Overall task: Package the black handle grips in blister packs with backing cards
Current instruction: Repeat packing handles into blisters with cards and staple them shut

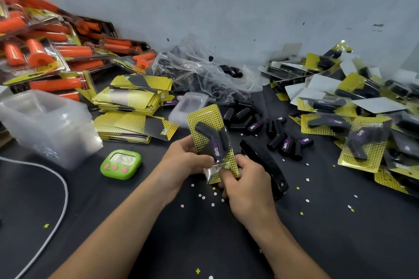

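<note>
Left grip [186,158] curled round left edge of pack [204,118]. Right grip [247,186] pinches pack bottom end. Pack held tilted above bench [158,222], black handle [209,137] inside blister. Stapler [265,165] just right of right grip. Loose handles [283,140] beyond. Cards [136,97] stacked far left.

White "TAPER" on a purple label is showing on the black grip [215,150] inside the blister pack [204,118]. Right of that pack, loose grips [286,144] on the tabletop [204,233] are bearing the same "TAPER" label. Left of it, a backing card [165,131] is also reading "TAPER".
</note>
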Demonstrator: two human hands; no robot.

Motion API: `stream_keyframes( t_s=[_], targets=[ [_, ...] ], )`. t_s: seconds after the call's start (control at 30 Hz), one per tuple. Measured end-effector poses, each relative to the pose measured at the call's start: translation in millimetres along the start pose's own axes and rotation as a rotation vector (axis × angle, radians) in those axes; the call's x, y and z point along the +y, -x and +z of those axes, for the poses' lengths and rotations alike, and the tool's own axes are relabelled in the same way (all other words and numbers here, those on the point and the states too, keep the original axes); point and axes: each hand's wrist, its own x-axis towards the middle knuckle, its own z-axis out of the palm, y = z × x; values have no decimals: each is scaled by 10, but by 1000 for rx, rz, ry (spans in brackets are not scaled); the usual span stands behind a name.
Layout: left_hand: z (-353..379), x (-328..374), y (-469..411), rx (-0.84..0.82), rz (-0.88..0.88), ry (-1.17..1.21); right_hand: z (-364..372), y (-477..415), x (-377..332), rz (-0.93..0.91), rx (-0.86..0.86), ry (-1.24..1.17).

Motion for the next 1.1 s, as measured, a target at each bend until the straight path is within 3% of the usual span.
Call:
stream_keyframes(
  t_s=[0.1, 0.2, 0.27, 0.33, 0.4, 0.47, 0.57, 0.97, 1.1],
  targets=[
    [-61, 13, -23, 108, 10, 86, -32, 55, -39, -79, 25, 7],
    [-124, 29, -30, 198, 59, 104, -239, 61, -73, -273, 419, 22],
    [-109, 22, -38, 214, 84, 57, -379, -27, -52, -229, 556, 46],
    [-63, 18, -55, 224, 97, 11, -445, -145, -3, -19, 459, 196],
    [-37, 27, -75, 232, 96, 24, -439, -205, 42, 135, 245, 352],
    [-55, 33, -81, 233, 86, 91, -424, -165, 35, 113, 82, 370],
    [-88, 40, -68, 227, 79, 177, -420, -98, 27, 47, -19, 420],
    [-160, 54, -89, 246, 65, 292, -169, 32, 31, -34, -88, 673],
    [-188, 86, -86, 189, 70, 397, -153, 27, 37, -77, -17, 583]
  ],
)
